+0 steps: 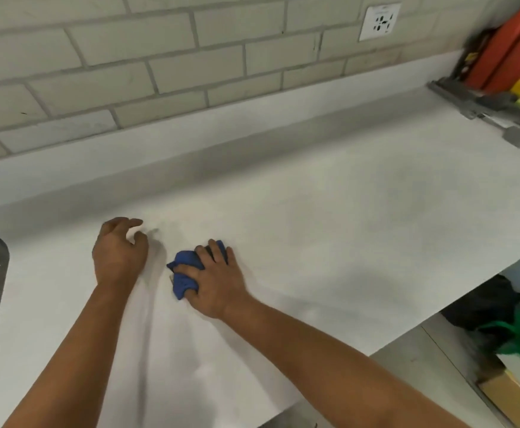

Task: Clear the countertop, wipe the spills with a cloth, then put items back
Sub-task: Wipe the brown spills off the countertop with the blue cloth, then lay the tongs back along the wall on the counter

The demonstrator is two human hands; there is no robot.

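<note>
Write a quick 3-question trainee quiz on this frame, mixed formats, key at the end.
1. True or false: the right hand holds the blue cloth against the countertop.
2. The left hand is: A) gripping a bottle, B) holding nothing, fingers loosely curled over the countertop, C) on the wall socket.
3. Fill in: the orange containers stand at the far ______ end of the countertop, by the tiled wall.

Key: 1 true; 2 B; 3 right.
</note>
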